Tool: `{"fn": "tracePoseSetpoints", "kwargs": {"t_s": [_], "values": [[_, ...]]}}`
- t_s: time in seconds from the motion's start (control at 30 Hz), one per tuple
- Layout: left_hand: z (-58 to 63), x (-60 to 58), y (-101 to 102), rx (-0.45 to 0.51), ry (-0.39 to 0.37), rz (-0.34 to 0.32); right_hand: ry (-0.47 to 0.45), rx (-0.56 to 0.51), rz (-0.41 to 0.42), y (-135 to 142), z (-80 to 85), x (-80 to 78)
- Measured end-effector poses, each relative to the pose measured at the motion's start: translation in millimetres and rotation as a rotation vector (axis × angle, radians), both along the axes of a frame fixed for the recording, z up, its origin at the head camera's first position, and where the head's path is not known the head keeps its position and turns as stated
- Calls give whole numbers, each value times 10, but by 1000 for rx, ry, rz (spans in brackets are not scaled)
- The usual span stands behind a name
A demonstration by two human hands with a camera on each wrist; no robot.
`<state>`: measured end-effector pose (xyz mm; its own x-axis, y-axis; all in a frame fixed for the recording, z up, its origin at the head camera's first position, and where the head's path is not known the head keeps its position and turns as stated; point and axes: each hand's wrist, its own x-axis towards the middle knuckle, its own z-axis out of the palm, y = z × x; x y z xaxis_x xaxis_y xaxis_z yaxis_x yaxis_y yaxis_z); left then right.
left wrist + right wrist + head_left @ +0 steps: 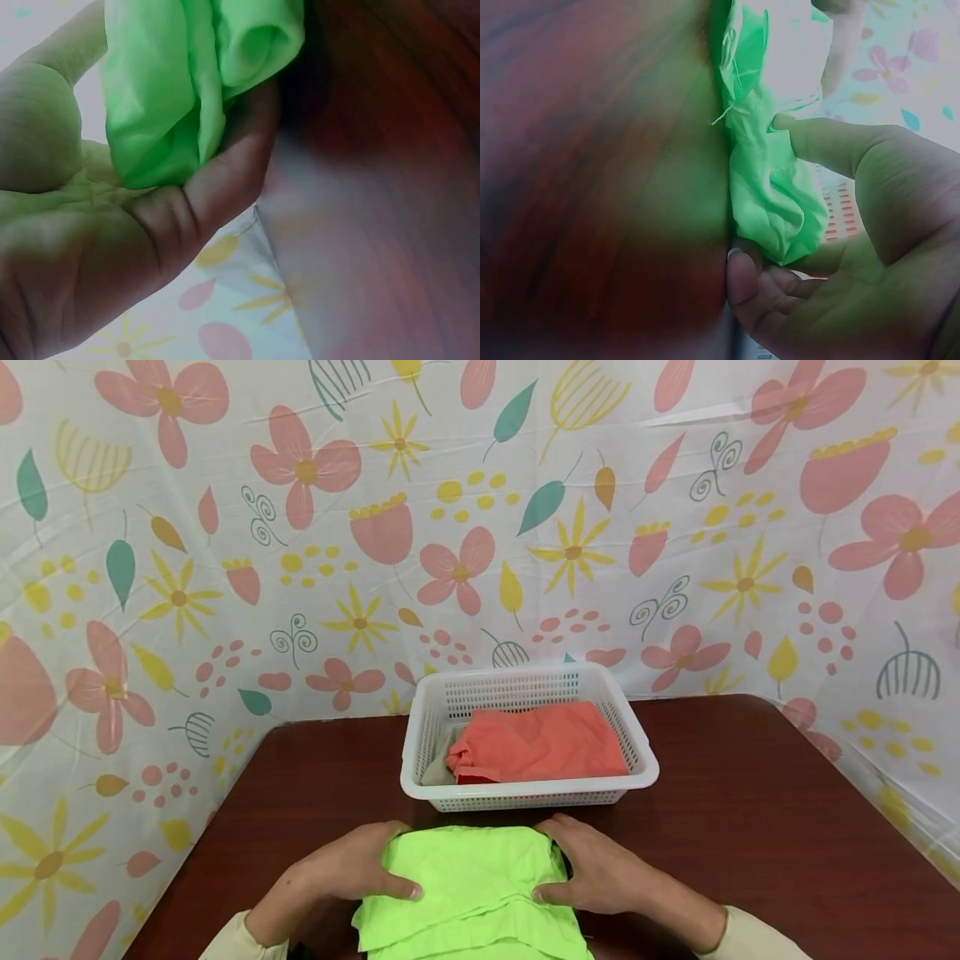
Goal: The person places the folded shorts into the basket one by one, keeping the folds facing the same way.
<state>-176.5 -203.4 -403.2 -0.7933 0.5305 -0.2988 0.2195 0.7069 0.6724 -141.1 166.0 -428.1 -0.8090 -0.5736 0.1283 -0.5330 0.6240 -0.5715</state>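
A folded lime-green cloth [465, 877], several layers thick, lies at the table's near side, its lower part cut off by the head view's bottom edge. My left hand [360, 864] grips its left side, thumb on top. On the opposite side my right hand [600, 868] holds it the same way. In the left wrist view, fingers curl beneath the rolled edge of the green cloth [154, 97]. The right wrist view has the thumb pressing the cloth [772, 195] from above, fingertips tucked at its underside; loose threads hang from one edge.
Just beyond the hands stands a white perforated plastic basket [528, 795]. Inside it lie a folded coral cloth [543, 743] and a pale greyish piece [437, 770] at the left. The dark reddish-brown table [735, 793] meets a flower-patterned curtain [465, 493] at the back and sides.
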Motion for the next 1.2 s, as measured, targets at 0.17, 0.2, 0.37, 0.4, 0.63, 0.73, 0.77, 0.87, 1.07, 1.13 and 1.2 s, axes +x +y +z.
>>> {"fn": "tracePoseSetpoints", "kwargs": {"t_s": [0.17, 0.2, 0.37, 0.4, 0.63, 0.73, 0.77, 0.87, 1.07, 1.13, 1.2], "values": [[-28, 7, 33, 11, -7, -7, 11, -22, -4, -3, -16, -15], [-29, 13, 42, 11, -7, -10, 9, -24, -5, -4, -17, -17], [-35, 43, 87, 35, 6, -34, -2, -38, -8, -8, -11, -17], [-37, 47, 94, 41, 12, -42, -6, -43, -7, -8, -10, -16], [-47, 70, 119, 69, 39, -76, -9, -49, 13, -19, -6, -17], [-48, 79, 131, 65, 63, -88, -6, -43, 15, -22, -10, -12], [-49, 80, 136, 67, 67, -90, -6, -42, 16, -22, -12, -11], [-48, 84, 152, 69, 71, -94, -30, -50, 20, -19, -14, -7], [-43, 101, 175, 82, 67, -95, -131, -99, 46, -5, -10, -8], [-43, 108, 188, 89, 65, -93, -168, -122, 56, 6, -7, -12], [-35, 114, 205, 99, 61, -87, -208, -151, 66, 20, -4, -17]]}}
